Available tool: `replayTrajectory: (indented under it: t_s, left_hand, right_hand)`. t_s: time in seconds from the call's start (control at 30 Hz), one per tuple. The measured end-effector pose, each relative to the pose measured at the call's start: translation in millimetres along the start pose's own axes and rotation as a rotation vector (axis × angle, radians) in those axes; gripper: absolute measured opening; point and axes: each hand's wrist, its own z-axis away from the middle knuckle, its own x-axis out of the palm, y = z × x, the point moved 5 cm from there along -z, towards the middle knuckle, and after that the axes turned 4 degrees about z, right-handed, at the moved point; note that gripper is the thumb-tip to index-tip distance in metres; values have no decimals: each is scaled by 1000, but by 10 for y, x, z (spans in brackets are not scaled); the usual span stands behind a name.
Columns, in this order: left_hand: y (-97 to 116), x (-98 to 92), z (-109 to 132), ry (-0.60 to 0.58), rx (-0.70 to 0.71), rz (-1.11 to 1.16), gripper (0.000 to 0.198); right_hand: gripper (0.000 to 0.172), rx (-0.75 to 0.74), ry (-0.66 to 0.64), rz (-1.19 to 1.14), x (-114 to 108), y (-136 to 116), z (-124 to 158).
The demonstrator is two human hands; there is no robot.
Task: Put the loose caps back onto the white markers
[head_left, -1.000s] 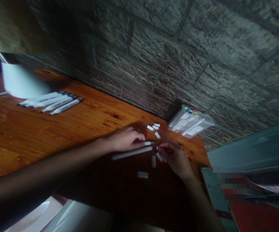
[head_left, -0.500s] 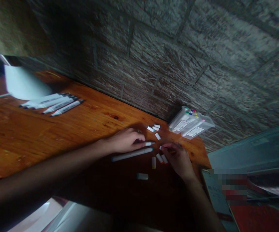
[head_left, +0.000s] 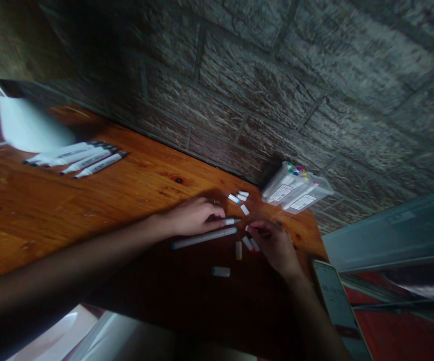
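My left hand is closed around an uncapped marker, its dark tip pointing right. Just in front of that hand lies a capped white marker with blue-green ends. A small white marker cap is pinched between the thumb and finger of my right hand, a short way from the bare tip. Several loose caps lie around: a white cap behind, a yellow-ended cap and a red-ended cap beside my right hand, and a grey-ended cap nearer me.
Two clear plastic cases with coloured markers stand against the brick wall. Several uncapped markers lie in a row at left by a white lamp base. A phone lies at the table's right edge.
The cap in my right hand has turned and sits slightly closer to the marker tip. My left hand keeps its hold. The whole view has shifted slightly.
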Motion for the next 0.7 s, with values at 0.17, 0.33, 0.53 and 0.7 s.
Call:
replayTrajectory:
  t_s: [0.17,0.33,0.53,0.7]
  left_hand:
    - [8,4,-4,-6,29,9,29]
    - [6,9,-2,-7,11,10,30]
    - [34,-2,1,-22,11,-27,30]
    - [35,-2,1,-17,16,-22,30]
  right_hand:
    - [13,-38,-18,-12,24,-5,-2]
    - [13,-38,-14,-3,20,-21,1]
    - [12,-40,-16,4,4,-64,4]
    - [12,-31,-57,-9,28,-60,19]
